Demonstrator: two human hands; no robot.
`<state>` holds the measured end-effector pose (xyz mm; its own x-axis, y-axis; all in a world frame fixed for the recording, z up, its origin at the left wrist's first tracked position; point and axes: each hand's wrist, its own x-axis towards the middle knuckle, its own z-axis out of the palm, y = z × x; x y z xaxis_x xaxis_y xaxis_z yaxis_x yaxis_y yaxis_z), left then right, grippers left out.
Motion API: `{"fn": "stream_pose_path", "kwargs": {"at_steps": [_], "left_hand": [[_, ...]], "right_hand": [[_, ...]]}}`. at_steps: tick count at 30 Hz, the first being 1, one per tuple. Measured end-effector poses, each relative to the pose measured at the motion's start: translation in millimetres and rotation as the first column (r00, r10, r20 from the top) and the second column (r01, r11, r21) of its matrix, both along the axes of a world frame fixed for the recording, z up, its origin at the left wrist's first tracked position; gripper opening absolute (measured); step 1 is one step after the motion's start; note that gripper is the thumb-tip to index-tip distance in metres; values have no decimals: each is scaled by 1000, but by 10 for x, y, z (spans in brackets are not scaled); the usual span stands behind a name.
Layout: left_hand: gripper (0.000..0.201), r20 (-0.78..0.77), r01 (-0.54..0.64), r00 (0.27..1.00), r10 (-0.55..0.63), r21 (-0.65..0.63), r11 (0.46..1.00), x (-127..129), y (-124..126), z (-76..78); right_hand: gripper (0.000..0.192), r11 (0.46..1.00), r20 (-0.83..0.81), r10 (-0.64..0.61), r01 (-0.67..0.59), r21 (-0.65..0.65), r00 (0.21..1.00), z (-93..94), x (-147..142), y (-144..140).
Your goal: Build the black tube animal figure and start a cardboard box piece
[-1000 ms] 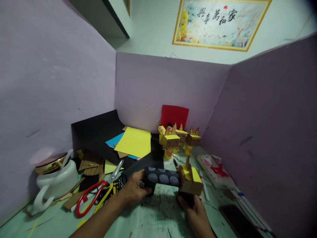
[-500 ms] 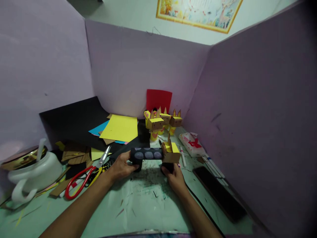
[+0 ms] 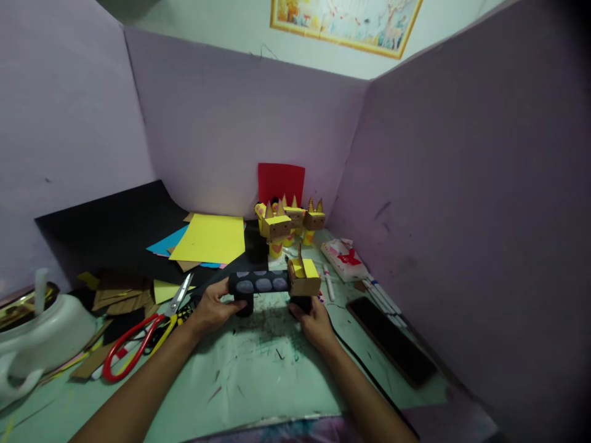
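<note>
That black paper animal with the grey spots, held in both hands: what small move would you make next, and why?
Probably lower the paper animal until its black legs stand on the green mat. The left hand holds the back leg and the right hand the front one, just above the mat.

From my feed the scene is dim and purple-tinted; soft light falls from above onto the surface [image 3: 258,363]. Corners darken, especially right. Wide-lens bending curves the partition walls [image 3: 462,184]. My forearms blur slightly at the bottom edge.
</note>
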<state>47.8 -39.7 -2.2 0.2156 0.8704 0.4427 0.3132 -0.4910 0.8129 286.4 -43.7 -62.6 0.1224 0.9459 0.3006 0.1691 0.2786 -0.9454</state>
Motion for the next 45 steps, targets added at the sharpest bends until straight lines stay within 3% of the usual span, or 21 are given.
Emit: {"fn": "stream_pose_path", "kwargs": {"at_steps": [9, 17, 26, 40, 45], "left_hand": [[21, -47, 28, 999, -27, 31, 999, -35, 13, -50], [34, -13, 2, 1000, -2, -42, 999, -24, 16, -66], [25, -226, -36, 972, 67, 141, 989, -42, 14, -48], [35, -204, -60, 977, 68, 43, 997, -24, 23, -136], [50, -156, -61, 985, 69, 55, 997, -69, -58, -112]], "right_hand": [[39, 1000, 20, 13, -13, 18, 1000, -58, 14, 24], [41, 999, 22, 15, -16, 35, 1000, -71, 24, 33], [44, 999, 23, 19, -20, 37, 1000, -46, 18, 30], [39, 1000, 55, -24, 24, 9, 998, 44, 14, -3], [37, 996, 62, -83, 82, 18, 995, 142, 28, -76]]}}
